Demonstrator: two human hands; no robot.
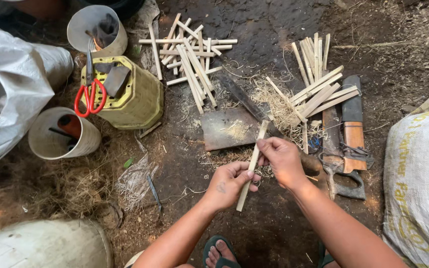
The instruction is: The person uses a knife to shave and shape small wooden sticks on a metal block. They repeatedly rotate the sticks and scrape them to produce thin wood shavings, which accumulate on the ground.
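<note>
Bamboo stick (pixel 250 166) sits near centre, over the dirt, clamped low in my left hand (pixel 228 183). My right hand (pixel 284 160) grips a knife handle, its dark blade (pixel 247 101) running far-left. I judge a slip could nick my left fingers (pixel 247 173).

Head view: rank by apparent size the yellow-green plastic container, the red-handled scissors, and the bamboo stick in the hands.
1. Yellow-green plastic container, largest.
2. Bamboo stick: longer than the scissors, but nearer the camera, so unsure.
3. Red-handled scissors.
</note>
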